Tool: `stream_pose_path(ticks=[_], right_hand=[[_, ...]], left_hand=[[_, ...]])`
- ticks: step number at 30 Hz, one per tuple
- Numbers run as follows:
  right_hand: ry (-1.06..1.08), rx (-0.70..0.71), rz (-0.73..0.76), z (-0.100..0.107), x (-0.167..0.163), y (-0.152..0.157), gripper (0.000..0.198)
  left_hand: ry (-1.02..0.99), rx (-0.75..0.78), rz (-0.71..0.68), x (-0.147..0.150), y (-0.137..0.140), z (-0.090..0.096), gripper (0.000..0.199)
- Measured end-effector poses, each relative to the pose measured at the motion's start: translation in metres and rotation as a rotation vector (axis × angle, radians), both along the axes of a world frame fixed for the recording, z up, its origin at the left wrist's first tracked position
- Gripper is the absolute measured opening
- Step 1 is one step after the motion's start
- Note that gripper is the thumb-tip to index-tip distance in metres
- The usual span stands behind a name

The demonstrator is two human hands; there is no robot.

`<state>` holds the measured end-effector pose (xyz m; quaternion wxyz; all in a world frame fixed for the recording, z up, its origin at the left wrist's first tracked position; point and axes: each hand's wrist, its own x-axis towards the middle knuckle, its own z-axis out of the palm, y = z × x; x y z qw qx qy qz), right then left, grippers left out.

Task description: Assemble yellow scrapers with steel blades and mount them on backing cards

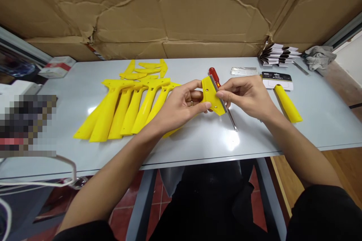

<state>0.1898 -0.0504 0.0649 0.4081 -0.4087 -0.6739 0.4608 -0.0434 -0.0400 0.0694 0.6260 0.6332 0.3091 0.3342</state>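
My left hand (185, 102) is closed round a yellow plastic scraper (209, 96), its thumb on the near side of the head. Two small screws or holes show on the scraper's face. A thin grey metal blade (218, 93) runs along the head's right edge. My right hand (246, 94) pinches that blade between thumb and fingers. Behind the scraper a screwdriver (214, 75) with a red handle lies on the table, its steel tip pointing toward me. Most of the scraper's handle is hidden by my left hand.
Several yellow scraper handles (106, 115) lie left of my hands, with yellow head plates (149, 68) behind them. To the right are metal blades (243, 70), a packaged yellow scraper (287, 101), folded cards (278, 54) and a grey cloth (319, 58). Cardboard (181, 19) stands behind the table.
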Motion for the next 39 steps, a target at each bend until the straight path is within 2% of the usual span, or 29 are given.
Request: stream_pose_path(ticks=[7,13,18,27,34,39], right_hand=[[-0.006,0.028,-0.053,-0.004,-0.004,-0.002,0.059],[0.015,0.045,-0.055,-0.003,-0.006,-0.002,0.055],[0.06,-0.018,-0.049,-0.004,-0.009,-0.001,0.058],[0.115,-0.03,-0.166,-0.006,-0.019,-0.006,0.058],[0.153,-0.029,-0.134,-0.005,-0.018,-0.005,0.056],[0.135,-0.065,-0.076,-0.003,-0.015,-0.003,0.064]], left_hand=[[0.116,0.074,0.042,0.0,-0.003,0.001,0.039],[0.116,0.032,0.068,0.004,-0.004,0.001,0.029],[0.133,0.016,0.08,0.004,-0.003,0.003,0.031],[0.123,0.021,0.086,0.004,-0.002,0.003,0.032],[0.099,0.048,0.105,0.005,-0.004,0.004,0.026],[0.089,0.068,0.125,0.005,-0.007,0.004,0.027]])
